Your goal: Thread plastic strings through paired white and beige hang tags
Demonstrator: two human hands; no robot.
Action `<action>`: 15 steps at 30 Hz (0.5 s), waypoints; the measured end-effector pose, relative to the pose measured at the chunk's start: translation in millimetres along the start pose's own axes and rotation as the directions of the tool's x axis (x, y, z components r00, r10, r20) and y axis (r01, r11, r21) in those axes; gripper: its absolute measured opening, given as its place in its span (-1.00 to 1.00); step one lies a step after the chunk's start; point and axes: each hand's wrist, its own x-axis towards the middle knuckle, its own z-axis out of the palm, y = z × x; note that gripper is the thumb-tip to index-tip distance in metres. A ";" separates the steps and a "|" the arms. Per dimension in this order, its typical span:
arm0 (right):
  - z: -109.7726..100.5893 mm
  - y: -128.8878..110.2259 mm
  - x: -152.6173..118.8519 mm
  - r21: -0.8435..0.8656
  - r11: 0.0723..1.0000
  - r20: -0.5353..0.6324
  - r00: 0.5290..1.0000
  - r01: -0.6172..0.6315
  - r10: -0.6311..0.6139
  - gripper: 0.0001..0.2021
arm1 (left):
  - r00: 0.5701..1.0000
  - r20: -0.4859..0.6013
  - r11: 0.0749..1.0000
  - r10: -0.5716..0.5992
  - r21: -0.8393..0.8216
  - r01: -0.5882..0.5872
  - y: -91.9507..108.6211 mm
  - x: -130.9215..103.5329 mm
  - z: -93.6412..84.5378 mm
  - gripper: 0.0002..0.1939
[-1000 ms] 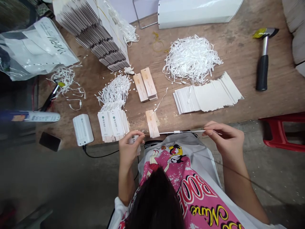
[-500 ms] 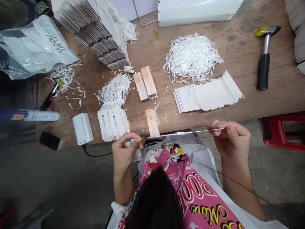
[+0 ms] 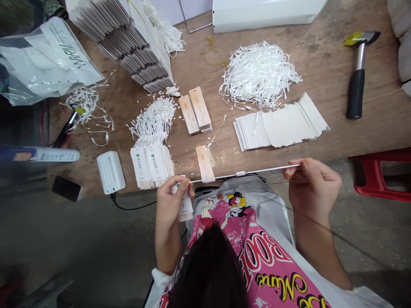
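Note:
My left hand (image 3: pixel 173 194) is closed on a white hang tag (image 3: pixel 185 206) with small print, at the table's front edge. A white tag string (image 3: pixel 263 170) runs taut from that hand to my right hand (image 3: pixel 313 179), whose thumb and fingers pinch its far end. A small white plastic clasp (image 3: pixel 240 173) sits midway along the string. Just behind the string, a single peach tag (image 3: pixel 205 163) lies on the table with a loose string (image 3: pixel 218 131) by it. To the left lie stacks of strung white tags (image 3: pixel 149 164), their strings bunched behind them.
A heap of white strings (image 3: pixel 260 75) lies behind a fanned row of blank cards (image 3: pixel 285 126). Two small stacks of peach tags (image 3: pixel 195 110) are left of it. A hammer (image 3: pixel 357 81) lies right; a white power bank (image 3: pixel 111 172) and phone (image 3: pixel 67 188) lie left. A red stool (image 3: pixel 382 177) stands right.
The string between my hands has risen slightly and looks straighter. My left hand has shifted a little to the right, and more of the tag hanging below it shows.

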 end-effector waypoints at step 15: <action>13.6 -8.7 5.3 0.153 0.945 -0.005 0.957 0.288 -0.290 -0.81 | 0.996 0.078 0.988 -0.041 0.149 0.029 -13.8 5.8 7.2 -0.77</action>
